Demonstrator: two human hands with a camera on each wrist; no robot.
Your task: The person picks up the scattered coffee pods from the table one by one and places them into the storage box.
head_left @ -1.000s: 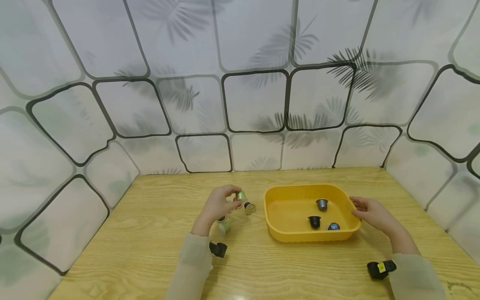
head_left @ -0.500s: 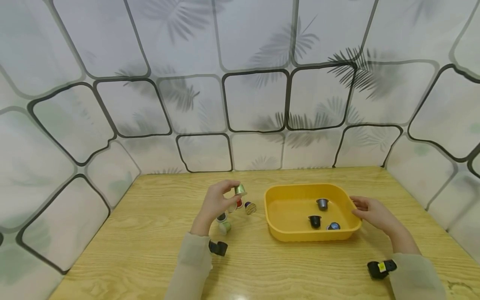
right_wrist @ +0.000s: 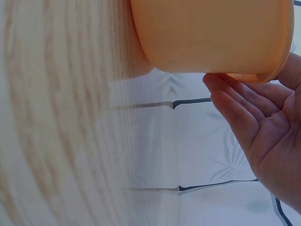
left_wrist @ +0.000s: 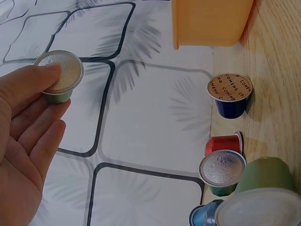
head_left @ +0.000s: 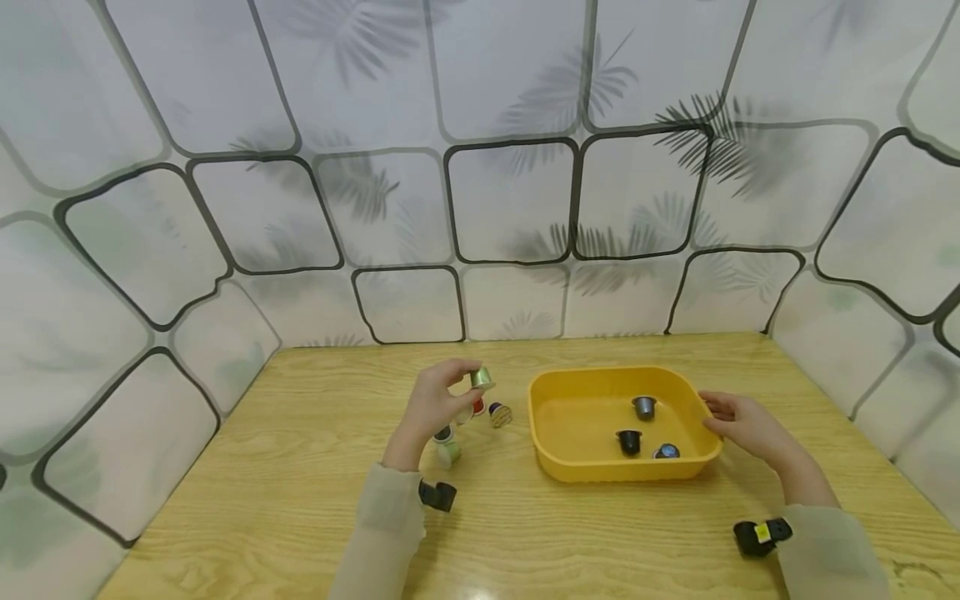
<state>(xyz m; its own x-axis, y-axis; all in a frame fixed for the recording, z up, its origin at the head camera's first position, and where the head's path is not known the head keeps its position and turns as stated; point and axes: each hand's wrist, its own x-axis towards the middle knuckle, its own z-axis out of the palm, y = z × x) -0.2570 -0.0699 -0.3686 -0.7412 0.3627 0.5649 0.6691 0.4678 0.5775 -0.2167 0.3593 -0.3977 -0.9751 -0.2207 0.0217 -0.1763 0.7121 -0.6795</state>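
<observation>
My left hand [head_left: 441, 408] pinches a light green coffee capsule [head_left: 482, 378] by thumb and fingertips, raised above the table. Its silvery foil lid faces the camera in the left wrist view. Below lie a dark blue capsule [left_wrist: 230, 107] with a printed tan lid, a red capsule [left_wrist: 223, 144] on its side, a foil-topped green capsule [left_wrist: 222, 169], a blue capsule [left_wrist: 205, 214] and a larger-looking pale green capsule [left_wrist: 263, 183]. My right hand [head_left: 752, 427] holds the right rim of the yellow tray [head_left: 551, 467], fingers against the outer wall. Its thumb tip is partly hidden.
Inside the tray lie a grey capsule [head_left: 644, 407], a black capsule [head_left: 629, 442] and a blue capsule [head_left: 667, 451]. A patterned curtain-like backdrop [head_left: 510, 208] encloses the wooden table [head_left: 300, 500] at the back and sides.
The left hand has lifted the light green capsule slightly away from the group, uncovering the red one, then stayed nearly still. The right hand and tray have not visibly moved.
</observation>
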